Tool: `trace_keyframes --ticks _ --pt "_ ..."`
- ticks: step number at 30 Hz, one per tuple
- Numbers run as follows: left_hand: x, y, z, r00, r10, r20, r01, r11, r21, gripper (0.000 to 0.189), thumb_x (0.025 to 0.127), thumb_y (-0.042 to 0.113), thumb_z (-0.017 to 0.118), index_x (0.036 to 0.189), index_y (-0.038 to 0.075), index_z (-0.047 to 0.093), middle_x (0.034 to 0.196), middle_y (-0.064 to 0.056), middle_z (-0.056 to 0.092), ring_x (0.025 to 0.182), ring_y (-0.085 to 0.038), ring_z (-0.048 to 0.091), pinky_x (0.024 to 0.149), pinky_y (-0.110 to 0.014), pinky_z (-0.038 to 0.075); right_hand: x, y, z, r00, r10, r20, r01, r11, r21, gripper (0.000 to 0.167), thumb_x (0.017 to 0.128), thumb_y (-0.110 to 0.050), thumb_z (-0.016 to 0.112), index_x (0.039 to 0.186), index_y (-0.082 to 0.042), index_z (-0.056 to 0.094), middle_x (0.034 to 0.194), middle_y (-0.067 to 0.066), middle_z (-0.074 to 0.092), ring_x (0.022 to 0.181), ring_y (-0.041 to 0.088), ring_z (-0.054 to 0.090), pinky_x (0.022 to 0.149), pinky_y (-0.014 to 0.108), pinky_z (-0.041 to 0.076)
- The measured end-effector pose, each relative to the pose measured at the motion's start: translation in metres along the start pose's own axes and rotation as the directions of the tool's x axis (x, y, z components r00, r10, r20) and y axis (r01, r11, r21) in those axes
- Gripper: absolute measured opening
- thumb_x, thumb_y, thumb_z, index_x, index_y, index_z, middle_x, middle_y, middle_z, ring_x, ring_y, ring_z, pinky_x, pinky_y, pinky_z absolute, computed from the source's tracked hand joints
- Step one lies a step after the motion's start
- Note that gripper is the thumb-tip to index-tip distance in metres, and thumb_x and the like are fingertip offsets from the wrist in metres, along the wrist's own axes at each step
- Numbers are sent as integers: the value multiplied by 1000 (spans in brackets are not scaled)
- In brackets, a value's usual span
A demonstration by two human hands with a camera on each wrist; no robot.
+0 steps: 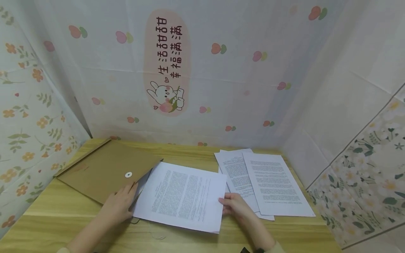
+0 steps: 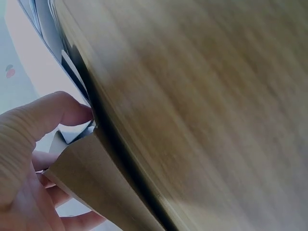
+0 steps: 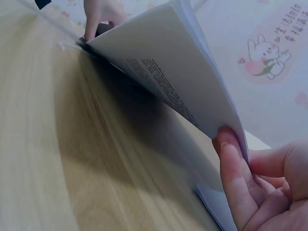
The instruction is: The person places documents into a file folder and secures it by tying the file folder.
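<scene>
A brown document envelope (image 1: pixel 104 168) with a white round button lies at the left of the table, its mouth facing right. My left hand (image 1: pixel 118 202) grips the lower edge of that mouth; in the left wrist view the thumb (image 2: pixel 72 108) lies by the opening, the other fingers behind the brown side. A stack of printed sheets (image 1: pixel 183 196) stands partly inside the mouth, its right part out. My right hand (image 1: pixel 237 207) pinches the stack's right edge between thumb and fingers; in the right wrist view the stack (image 3: pixel 159 72) is lifted off the table at that end.
Two overlapping piles of printed paper, one on the left (image 1: pixel 235 172) and one on the right (image 1: pixel 278 184), lie right of the stack. A thin string (image 1: pixel 156 237) trails on the wooden table (image 1: pixel 190 242) below the envelope. Patterned cloth (image 1: pixel 240 88) hangs behind and at the sides.
</scene>
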State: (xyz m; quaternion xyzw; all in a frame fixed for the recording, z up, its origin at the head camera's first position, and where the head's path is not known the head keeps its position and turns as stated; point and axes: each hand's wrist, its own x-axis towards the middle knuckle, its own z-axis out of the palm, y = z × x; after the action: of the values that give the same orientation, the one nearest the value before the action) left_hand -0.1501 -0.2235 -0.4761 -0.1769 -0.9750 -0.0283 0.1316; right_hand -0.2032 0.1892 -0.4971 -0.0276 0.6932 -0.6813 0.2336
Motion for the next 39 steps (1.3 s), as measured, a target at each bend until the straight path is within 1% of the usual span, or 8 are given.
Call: trace_keyframes --ticks 6,10,13,16,21,28,35,39 --pt "1 -1 1 1000 -7 27 9 999 -39 93 51 18 84 130 -13 47 126 -27 50 105 -40 55 68 -54 50 10 -2 6 999 -2 -43 2 1000 12 32 92 -7 59 114 16 57 84 11 70 68 16 67 65 28 56" --pt "1 -2 1 999 -18 39 22 996 -82 102 48 30 85 131 -13 45 128 -28 49 108 -41 53 71 -58 49 14 -3 11 997 6 -82 -4 1000 27 32 92 -7 60 114 16 57 83 10 70 68 16 67 64 28 56" --pt "2 -2 2 999 -23 43 27 995 -97 106 49 41 86 132 -13 45 129 -28 48 108 -42 53 72 -60 48 16 -3 13 995 14 -103 -10 999 35 31 92 -7 60 113 16 57 82 9 70 68 16 67 64 27 56" --pt "2 -3 2 998 -25 51 30 993 -114 110 50 45 88 132 -13 44 130 -29 47 108 -44 53 73 -62 48 17 -3 17 993 13 -117 -7 999 53 31 92 -6 59 114 16 57 81 9 70 69 15 67 64 27 56" --pt "2 -3 2 997 -27 76 37 991 -132 115 48 46 91 133 -14 42 132 -31 45 111 -46 52 75 -64 46 20 -1 30 996 -17 -90 25 996 89 30 93 -4 57 114 18 56 81 11 70 69 15 68 64 27 56" --pt "1 -4 4 997 -18 69 27 991 -134 115 48 46 91 133 -13 42 133 -31 44 112 -46 51 78 -64 46 25 2 61 998 -39 -52 45 993 113 28 93 -5 58 113 15 58 79 10 70 66 14 67 64 28 57" --pt "1 -3 5 998 -17 60 25 993 -119 114 49 47 91 133 -13 43 132 -30 45 111 -45 52 77 -62 47 34 2 89 998 -15 -56 19 998 67 23 93 -15 62 101 7 62 67 5 63 55 11 62 52 20 52" --pt "0 -4 6 998 -20 58 26 992 -120 116 48 47 91 134 -13 42 133 -30 44 112 -45 51 79 -62 47 37 3 99 999 -7 -48 12 995 101 21 93 -7 60 106 10 60 70 8 65 58 13 65 56 24 55"
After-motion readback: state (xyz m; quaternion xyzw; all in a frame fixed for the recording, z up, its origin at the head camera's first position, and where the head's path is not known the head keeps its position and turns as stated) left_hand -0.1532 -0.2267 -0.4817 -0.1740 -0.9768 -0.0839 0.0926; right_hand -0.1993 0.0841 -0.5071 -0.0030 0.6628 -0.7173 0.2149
